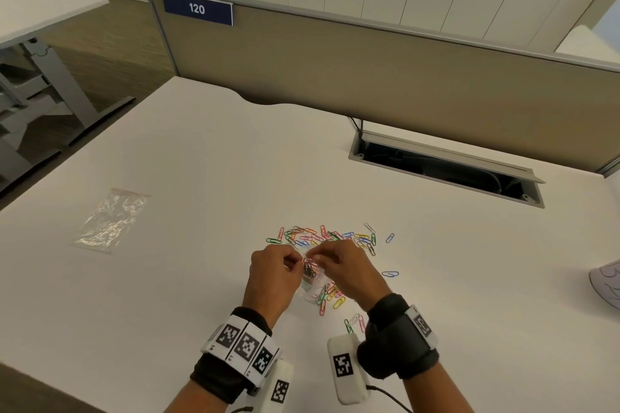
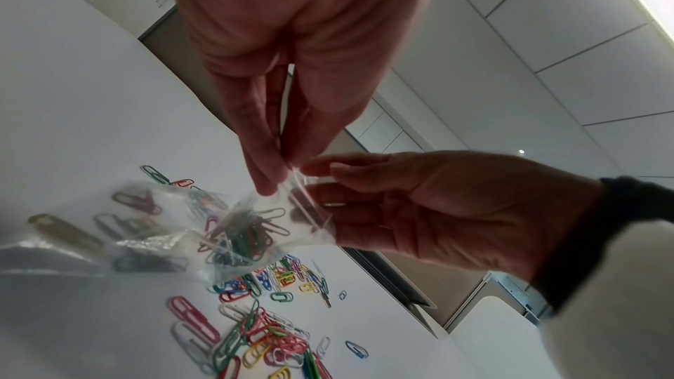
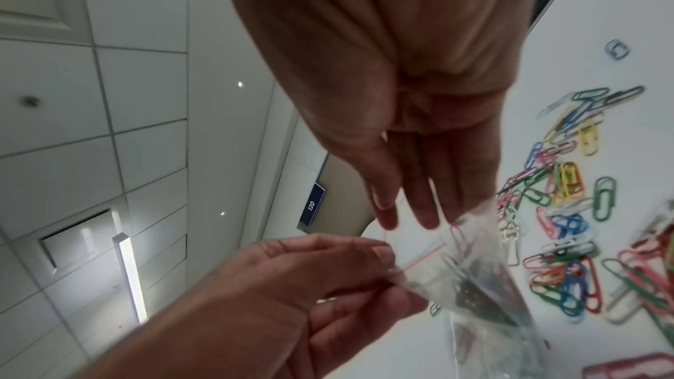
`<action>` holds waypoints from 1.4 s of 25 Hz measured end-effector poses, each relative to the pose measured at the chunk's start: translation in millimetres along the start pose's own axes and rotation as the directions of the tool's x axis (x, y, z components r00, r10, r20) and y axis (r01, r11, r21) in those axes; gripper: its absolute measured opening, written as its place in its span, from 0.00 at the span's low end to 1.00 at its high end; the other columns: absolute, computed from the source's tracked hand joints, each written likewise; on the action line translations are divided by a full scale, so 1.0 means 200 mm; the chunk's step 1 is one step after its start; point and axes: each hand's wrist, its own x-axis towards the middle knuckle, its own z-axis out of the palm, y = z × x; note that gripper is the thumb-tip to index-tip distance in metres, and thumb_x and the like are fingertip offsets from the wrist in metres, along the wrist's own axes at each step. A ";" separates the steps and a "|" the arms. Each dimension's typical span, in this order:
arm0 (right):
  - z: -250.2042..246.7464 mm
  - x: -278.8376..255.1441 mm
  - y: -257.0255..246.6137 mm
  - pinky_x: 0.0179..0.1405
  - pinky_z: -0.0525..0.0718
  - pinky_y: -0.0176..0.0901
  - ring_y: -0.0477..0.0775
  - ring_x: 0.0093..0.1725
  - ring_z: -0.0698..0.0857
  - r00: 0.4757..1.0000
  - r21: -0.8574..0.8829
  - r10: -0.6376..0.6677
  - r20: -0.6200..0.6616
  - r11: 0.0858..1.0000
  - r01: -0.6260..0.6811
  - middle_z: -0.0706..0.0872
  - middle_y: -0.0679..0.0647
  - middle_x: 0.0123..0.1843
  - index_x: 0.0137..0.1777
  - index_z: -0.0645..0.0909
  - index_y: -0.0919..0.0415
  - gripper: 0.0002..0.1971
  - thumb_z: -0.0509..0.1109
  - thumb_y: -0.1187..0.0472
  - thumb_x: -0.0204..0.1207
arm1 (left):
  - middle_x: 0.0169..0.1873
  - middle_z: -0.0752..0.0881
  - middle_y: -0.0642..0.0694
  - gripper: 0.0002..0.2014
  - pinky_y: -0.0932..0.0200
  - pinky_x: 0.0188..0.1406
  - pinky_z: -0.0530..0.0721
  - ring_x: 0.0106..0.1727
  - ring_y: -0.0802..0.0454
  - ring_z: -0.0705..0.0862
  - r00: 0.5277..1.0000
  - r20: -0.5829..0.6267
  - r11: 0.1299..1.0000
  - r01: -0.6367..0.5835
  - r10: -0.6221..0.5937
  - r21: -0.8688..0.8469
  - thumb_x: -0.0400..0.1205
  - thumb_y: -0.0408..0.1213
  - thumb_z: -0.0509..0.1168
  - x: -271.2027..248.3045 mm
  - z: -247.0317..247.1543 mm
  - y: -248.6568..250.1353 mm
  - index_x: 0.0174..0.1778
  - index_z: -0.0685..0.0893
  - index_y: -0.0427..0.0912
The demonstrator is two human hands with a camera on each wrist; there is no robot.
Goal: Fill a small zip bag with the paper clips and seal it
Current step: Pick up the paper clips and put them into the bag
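Now: both hands pinch the bag's mouth

Up above the white desk [image 1: 201, 178], a small clear zip bag [image 2: 251, 229] hangs between the hands, a bundle of paper clips already inside it. Left hand [image 1: 273, 273] pinches one end of the bag's top edge between thumb and fingertips; right hand [image 1: 349, 270] pinches the other end — both grips narrow, closed on the plastic. Whether the zip strip is pressed closed cannot be told.

Loose coloured paper clips [image 1: 330, 236] lie scattered on the desk beyond and beneath the hands — one blue clip [image 1: 390, 274] sits apart to the right. A second clear bag [image 1: 110, 220] lies flat, well off to the left.
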 end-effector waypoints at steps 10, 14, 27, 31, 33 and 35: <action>-0.01 -0.32 0.41 0.64 0.76 0.47 0.62 0.65 0.71 0.941 -0.408 0.337 -0.033 0.855 -0.320 0.69 0.59 0.67 0.72 0.66 0.59 0.40 0.83 0.60 0.63 | 0.38 0.92 0.42 0.02 0.70 0.36 0.82 0.36 0.52 0.89 1.000 -0.030 1.000 -0.003 0.003 -0.012 0.75 0.31 0.73 0.01 -0.02 -0.03 0.40 0.90 0.37; 0.08 -0.24 0.42 0.55 0.80 0.45 0.60 0.56 0.78 0.965 -0.291 0.233 -0.119 0.921 -0.258 0.74 0.61 0.62 0.66 0.72 0.63 0.25 0.74 0.69 0.70 | 0.39 0.92 0.42 0.02 0.75 0.33 0.78 0.36 0.53 0.89 0.999 -0.034 1.000 0.001 -0.001 -0.018 0.75 0.31 0.73 0.00 -0.02 -0.03 0.40 0.90 0.37; 0.15 -0.07 0.38 0.51 0.82 0.53 0.64 0.62 0.74 0.996 -0.584 -0.080 0.040 0.807 0.089 0.78 0.59 0.66 0.66 0.79 0.55 0.18 0.72 0.58 0.76 | 0.39 0.92 0.43 0.01 0.73 0.33 0.81 0.36 0.53 0.89 0.999 -0.041 1.000 0.022 -0.023 -0.020 0.75 0.32 0.73 -0.01 -0.03 -0.05 0.39 0.90 0.38; 0.15 -0.06 0.39 0.40 0.75 0.46 0.59 0.49 0.78 0.990 -0.570 -0.143 -0.002 0.813 0.116 0.83 0.57 0.53 0.54 0.83 0.58 0.07 0.70 0.61 0.77 | 0.40 0.92 0.43 0.01 0.66 0.38 0.87 0.37 0.53 0.90 0.999 -0.033 1.000 0.017 -0.018 -0.021 0.75 0.32 0.73 -0.01 -0.02 -0.04 0.39 0.89 0.39; 0.15 -0.05 0.39 0.41 0.78 0.46 0.59 0.48 0.82 0.990 -0.574 -0.141 -0.010 0.812 0.110 0.85 0.56 0.50 0.52 0.83 0.58 0.05 0.69 0.61 0.78 | 0.41 0.92 0.43 0.02 0.68 0.37 0.86 0.37 0.54 0.89 0.999 -0.029 1.000 0.013 -0.014 -0.020 0.75 0.32 0.73 -0.01 -0.02 -0.04 0.40 0.89 0.38; 0.13 -0.04 0.40 0.45 0.82 0.45 0.58 0.48 0.85 0.993 -0.534 -0.108 -0.037 0.843 0.071 0.87 0.55 0.49 0.50 0.85 0.57 0.05 0.69 0.63 0.77 | 0.41 0.92 0.42 0.03 0.68 0.38 0.85 0.38 0.53 0.89 1.000 -0.028 1.000 0.012 -0.012 -0.014 0.75 0.32 0.73 -0.01 -0.02 -0.03 0.41 0.89 0.37</action>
